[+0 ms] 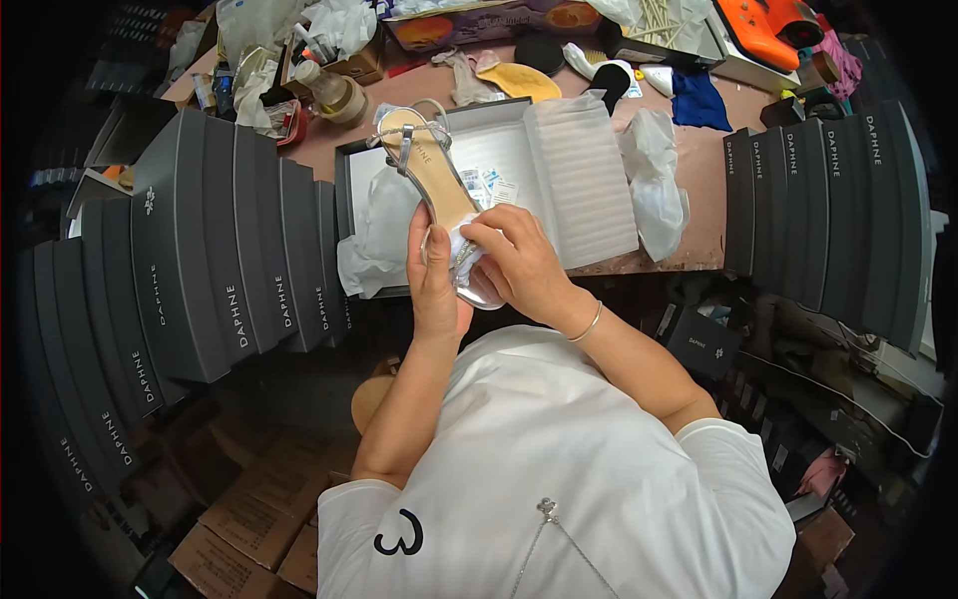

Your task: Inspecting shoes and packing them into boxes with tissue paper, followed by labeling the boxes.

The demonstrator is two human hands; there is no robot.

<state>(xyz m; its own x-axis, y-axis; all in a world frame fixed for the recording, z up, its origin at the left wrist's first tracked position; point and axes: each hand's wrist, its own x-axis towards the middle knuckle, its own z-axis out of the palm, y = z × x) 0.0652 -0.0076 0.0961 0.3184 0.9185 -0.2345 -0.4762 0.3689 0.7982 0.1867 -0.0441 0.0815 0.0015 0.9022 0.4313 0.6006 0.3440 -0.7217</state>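
Note:
A silver strappy sandal (430, 170) with a beige insole is held up over the near edge of the table, its heel end pointing away from me. My left hand (436, 290) is closed around its left side near the toe, thumb on top. The fingers of my right hand (521, 258) pinch at the toe straps, where a white wad of stuffing (462, 240) sits under them. Beyond my hands lies an open grey shoe box (489, 110) with white tissue paper (387, 215) and small sachets (489, 186) inside. Ribbed white wrapping (581, 180) covers its right part.
Dark shoe boxes stand in rows at the left (215, 240) and right (848, 210). Crumpled white paper (655, 180) rests beside the open box. Behind are a clear bottle (337, 98), a yellow pad (524, 80), a blue cloth (701, 101) and an orange tool case (753, 35).

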